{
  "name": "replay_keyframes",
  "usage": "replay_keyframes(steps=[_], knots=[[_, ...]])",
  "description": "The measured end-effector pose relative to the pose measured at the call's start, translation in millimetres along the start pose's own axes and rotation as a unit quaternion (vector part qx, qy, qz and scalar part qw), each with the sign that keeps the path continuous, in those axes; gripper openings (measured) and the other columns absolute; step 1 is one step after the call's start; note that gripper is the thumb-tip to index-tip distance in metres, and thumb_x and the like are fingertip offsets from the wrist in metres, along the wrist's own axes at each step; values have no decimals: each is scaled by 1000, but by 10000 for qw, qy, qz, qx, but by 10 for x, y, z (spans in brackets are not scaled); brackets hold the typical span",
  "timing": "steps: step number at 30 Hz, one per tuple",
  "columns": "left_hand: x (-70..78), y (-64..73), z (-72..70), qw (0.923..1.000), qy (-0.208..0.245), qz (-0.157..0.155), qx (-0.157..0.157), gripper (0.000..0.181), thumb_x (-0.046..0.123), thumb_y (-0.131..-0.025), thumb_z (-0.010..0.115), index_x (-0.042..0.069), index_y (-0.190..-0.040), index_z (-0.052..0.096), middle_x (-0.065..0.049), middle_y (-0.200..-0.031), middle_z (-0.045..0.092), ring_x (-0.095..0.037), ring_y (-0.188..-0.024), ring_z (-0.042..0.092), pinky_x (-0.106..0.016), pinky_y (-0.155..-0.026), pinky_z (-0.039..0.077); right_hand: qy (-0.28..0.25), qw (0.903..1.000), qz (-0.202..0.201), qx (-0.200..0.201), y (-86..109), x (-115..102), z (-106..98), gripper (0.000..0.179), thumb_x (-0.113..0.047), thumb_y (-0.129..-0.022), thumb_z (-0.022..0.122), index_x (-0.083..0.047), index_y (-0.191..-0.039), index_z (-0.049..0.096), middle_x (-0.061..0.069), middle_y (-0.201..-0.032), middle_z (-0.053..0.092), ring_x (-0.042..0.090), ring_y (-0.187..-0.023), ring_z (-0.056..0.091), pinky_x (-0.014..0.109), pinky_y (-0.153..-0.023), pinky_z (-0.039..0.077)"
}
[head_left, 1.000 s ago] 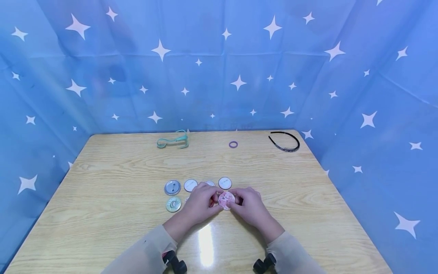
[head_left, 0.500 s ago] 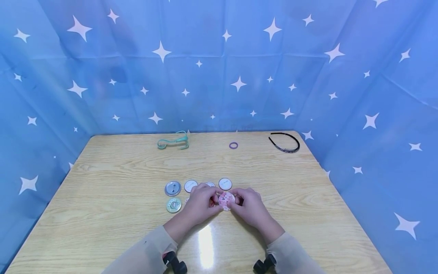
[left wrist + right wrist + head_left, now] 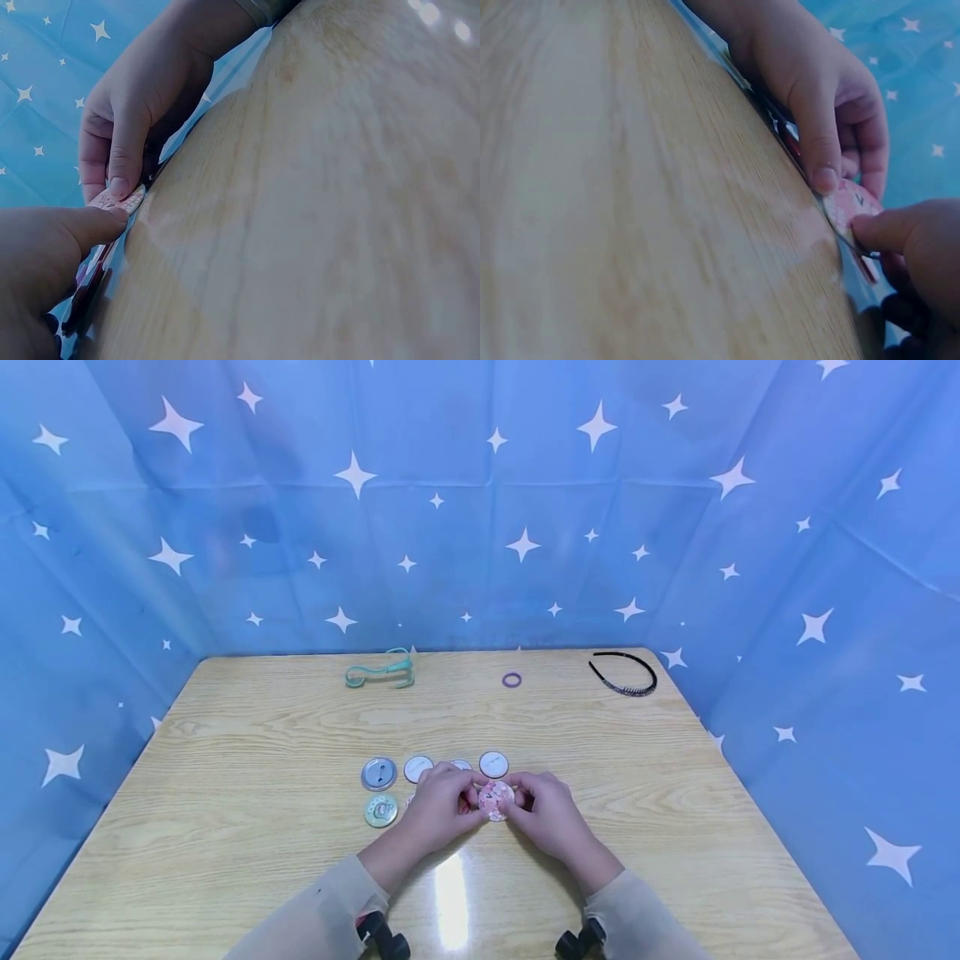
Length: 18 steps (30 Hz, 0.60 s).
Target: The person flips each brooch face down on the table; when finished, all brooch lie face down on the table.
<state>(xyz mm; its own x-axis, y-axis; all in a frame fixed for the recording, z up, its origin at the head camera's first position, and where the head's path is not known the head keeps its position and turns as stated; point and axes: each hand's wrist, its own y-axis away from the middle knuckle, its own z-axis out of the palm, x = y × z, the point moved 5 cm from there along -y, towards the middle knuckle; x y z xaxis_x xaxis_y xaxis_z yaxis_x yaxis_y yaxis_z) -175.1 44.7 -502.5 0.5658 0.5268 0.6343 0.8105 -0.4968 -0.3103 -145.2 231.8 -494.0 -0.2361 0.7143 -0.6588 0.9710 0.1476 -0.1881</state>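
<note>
A round pink patterned button badge [image 3: 496,800] lies between my two hands at the front end of a group of badges. My left hand [image 3: 441,806] pinches its left edge between thumb and fingers. On the opposite edge, my right hand [image 3: 551,818] pinches it the same way. The right wrist view shows both thumbs on the pink face [image 3: 849,199], with the badge slightly tilted close over the table. Just behind it is a badge turned pin side up [image 3: 493,764]. Other badges are partly hidden by my left hand.
Left of my hands are a silver badge back [image 3: 378,773], a green picture badge [image 3: 381,810] and a white-backed badge [image 3: 417,768]. Along the table's far edge lie a teal wire-like item [image 3: 381,670], a purple ring band [image 3: 512,680] and a black headband [image 3: 630,687].
Both hands keep their pinch on the pink badge in the same place. The head view has tilted up very slightly.
</note>
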Motion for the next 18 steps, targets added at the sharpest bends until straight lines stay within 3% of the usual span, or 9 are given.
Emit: replay_keyframes(steps=[7, 14, 18], knots=[[26, -7, -10, 10000, 84, 41, 25, 29, 23, -81, 95, 25, -87, 66, 17, -81, 61, -11, -95, 54, -42, -98, 40, -70, 9999, -65, 106, 6, -6, -7, 23, -13, -88, 87, -16, -107, 76, -15, -72, 52, 13, -80, 50, 32, -76, 42], [31, -3, -13, 9999, 31, 93, 41, 28, 24, -82, 94, 24, -100, 72, 14, -79, 60, -11, -92, 52, -39, -93, 40, -160, 9998, 35, 94, 6, 0, -14, 21, -14, -89, 86, -15, -108, 76, -14, -73, 54, 14, -81, 51, 32, -77, 44], [27, -2, -10, 9998, 19, 168, 85, 27, 25, -83, 94, 24, -99, 71, 14, -82, 60, -10, -92, 52, -38, -92, 41, -280, 9995, 100, 138, 6, 9, -21, 19, -14, -89, 84, -14, -108, 77, -14, -74, 56, 14, -82, 52, 32, -77, 45]])
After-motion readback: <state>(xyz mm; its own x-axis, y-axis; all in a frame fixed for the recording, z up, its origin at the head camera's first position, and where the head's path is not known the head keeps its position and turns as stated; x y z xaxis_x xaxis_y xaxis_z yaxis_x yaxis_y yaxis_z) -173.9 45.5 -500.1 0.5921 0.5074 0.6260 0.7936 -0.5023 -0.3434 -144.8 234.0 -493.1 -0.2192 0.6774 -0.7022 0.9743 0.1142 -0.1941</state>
